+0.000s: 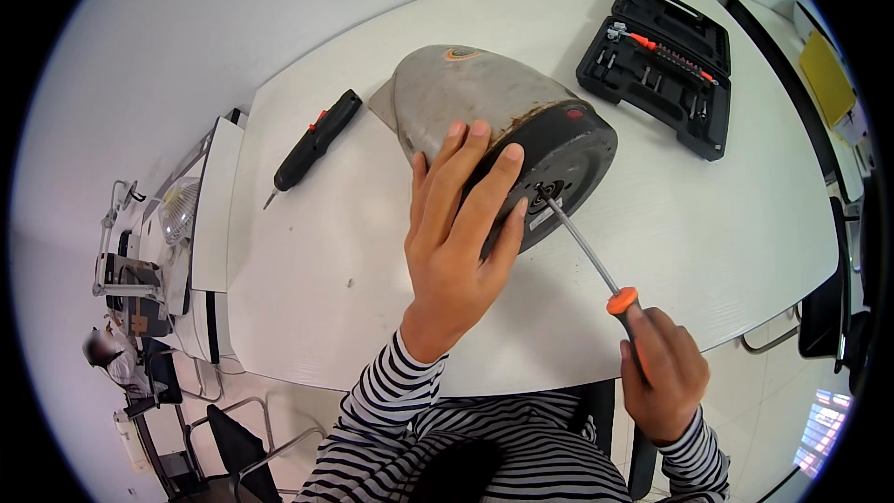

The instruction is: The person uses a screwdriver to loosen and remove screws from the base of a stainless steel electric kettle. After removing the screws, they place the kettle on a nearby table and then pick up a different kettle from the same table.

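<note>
1 grey kettle-like vessel [475, 93], mid-table, on its side, 1 round black base [584, 163] facing the wearer. 1 open black tool case [670, 19], upper right. 2 hands, both occupied: left hand [452, 237] spread over vessel body and base edge, thumb on the base underside, not wrapped around; right hand [666, 373] closed around the handle of 1 orange-and-black screwdriver [596, 267], tip at the base centre. 1 black power driver [312, 147] with 1 red switch, lying left of the vessel, untouched.

Surface: 1 white table [317, 335], curved by the lens, a few dark specks. Room: pale wall [233, 19], light tiled floor [759, 391], black chairs at both sides, 1 yellow panel [827, 74] far right, 1 clear domed lamp [179, 211] left, 1 person [121, 368] in white at far left.

Hard to see: vessel's lower side behind left hand; screwdriver grip mostly under right fingers; whether the tip is seated, can't tell; small case bits too fine to count; chairs partly cut by the dark rim.
</note>
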Available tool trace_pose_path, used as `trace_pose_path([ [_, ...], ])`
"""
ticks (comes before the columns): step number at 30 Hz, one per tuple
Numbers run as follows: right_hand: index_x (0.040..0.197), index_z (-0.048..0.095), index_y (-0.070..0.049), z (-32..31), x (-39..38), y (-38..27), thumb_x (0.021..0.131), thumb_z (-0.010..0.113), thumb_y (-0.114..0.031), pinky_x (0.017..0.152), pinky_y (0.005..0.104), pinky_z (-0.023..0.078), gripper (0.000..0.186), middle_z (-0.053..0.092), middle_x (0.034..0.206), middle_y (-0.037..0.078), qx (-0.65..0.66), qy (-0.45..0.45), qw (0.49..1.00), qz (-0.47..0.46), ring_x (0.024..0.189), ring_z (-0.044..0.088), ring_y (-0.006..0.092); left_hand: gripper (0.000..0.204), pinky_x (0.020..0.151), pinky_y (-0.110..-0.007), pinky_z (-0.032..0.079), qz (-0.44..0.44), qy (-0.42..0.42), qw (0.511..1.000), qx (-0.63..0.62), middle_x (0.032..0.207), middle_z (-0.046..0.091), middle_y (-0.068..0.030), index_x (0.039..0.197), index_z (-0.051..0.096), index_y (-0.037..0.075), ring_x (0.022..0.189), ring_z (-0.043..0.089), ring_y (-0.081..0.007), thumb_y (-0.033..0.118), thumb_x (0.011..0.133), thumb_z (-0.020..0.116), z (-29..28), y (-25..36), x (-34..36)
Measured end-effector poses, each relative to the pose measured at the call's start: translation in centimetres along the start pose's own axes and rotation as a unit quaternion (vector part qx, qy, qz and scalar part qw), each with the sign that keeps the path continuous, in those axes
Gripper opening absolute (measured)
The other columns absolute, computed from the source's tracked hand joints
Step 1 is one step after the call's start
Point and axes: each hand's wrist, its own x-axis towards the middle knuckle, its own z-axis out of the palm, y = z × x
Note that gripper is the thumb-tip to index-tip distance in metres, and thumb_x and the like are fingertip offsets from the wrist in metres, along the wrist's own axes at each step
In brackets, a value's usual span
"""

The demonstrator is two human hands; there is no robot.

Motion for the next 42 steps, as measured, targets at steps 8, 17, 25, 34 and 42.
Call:
trace_pose_path([
  [8,0.122,0.035,0.006,0.2,0.5,1.6,0.078,0.054,-0.007,0.032,0.0184,0.038,0.050,0.055,0.087,0.020,0.805,-0.048,0.403,0.434,0.048,0.046,0.0094,0.040,0.094,-0.039,0.037,0.005,-0.001,1.000,0.000,0.117,0.050,-0.0176,0.109,0.053,-0.002,0.113,0.045,-0.0333,-0.003,0.070,0.062,0.0,-0.2,0.1],
  [17,0.108,0.053,0.005,0.6,0.4,-0.4,0.069,0.060,0.003,0.043,0.0205,0.041,0.039,0.057,0.079,0.012,-0.201,0.029,0.978,-0.055,0.055,0.052,0.0137,0.040,0.093,-0.038,0.037,0.004,-0.001,1.000,0.011,0.116,0.050,-0.0176,0.109,0.054,-0.002,0.113,0.045,-0.0331,-0.003,0.070,0.062,-0.1,-0.2,0.0],
  [25,0.112,0.048,0.005,-0.4,0.9,2.0,0.081,0.056,-0.009,0.037,0.0164,0.036,0.035,0.054,0.078,0.013,0.650,-0.099,0.663,0.359,0.052,0.048,0.0098,0.040,0.094,-0.038,0.037,0.000,-0.003,1.000,-0.003,0.116,0.051,-0.0176,0.109,0.054,-0.002,0.113,0.045,-0.0334,-0.003,0.070,0.062,-0.1,-0.2,0.3],
  [34,0.119,0.041,0.004,1.3,0.2,0.3,0.076,0.060,-0.005,0.044,0.0195,0.042,0.048,0.054,0.081,0.012,0.136,-0.024,0.989,0.043,0.054,0.051,0.0118,0.039,0.094,-0.038,0.036,0.005,-0.003,1.000,0.006,0.115,0.051,-0.0174,0.108,0.054,-0.002,0.112,0.046,-0.0325,-0.002,0.070,0.062,0.1,-0.3,0.4],
  [42,0.115,0.048,0.003,1.0,0.3,0.1,0.073,0.061,0.000,0.054,0.0269,0.047,0.045,0.058,0.079,0.013,0.073,0.019,0.997,0.016,0.064,0.056,0.0218,0.040,0.094,-0.044,0.034,-0.002,0.017,1.000,-0.017,0.116,0.052,-0.0138,0.109,0.055,0.004,0.113,0.046,-0.0304,0.000,0.070,0.062,0.5,-0.6,0.3],
])
